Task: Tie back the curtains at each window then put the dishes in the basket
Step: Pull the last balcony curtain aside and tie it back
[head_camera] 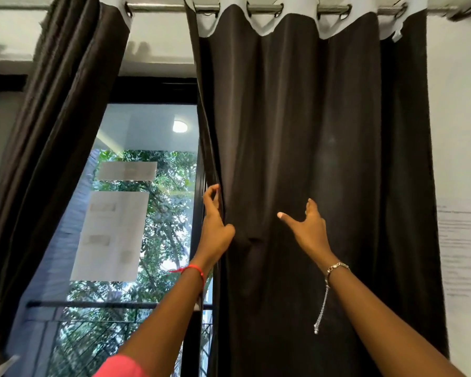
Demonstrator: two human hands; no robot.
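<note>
You stood in what looked like a room of a home or flat. A dark left curtain (pixel 52 131) and right curtain (pixel 310 118) hung by eyelets from a metal rod (pixel 264 8) over a tall black-framed window (pixel 152 91) in a white wall (pixel 457 104). Beyond the glass were a balcony railing (pixel 93 304) and leafy trees (pixel 171 213), and paper sheets (pixel 112 235) were stuck to the pane.

Curtains (pixel 310 131) on seemingly metal rod (pixel 264 8)

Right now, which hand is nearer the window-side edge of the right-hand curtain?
Left. The left hand grips the right-hand curtain at that edge. The right hand is spread open against the middle of the panel, away from the edge.
</note>
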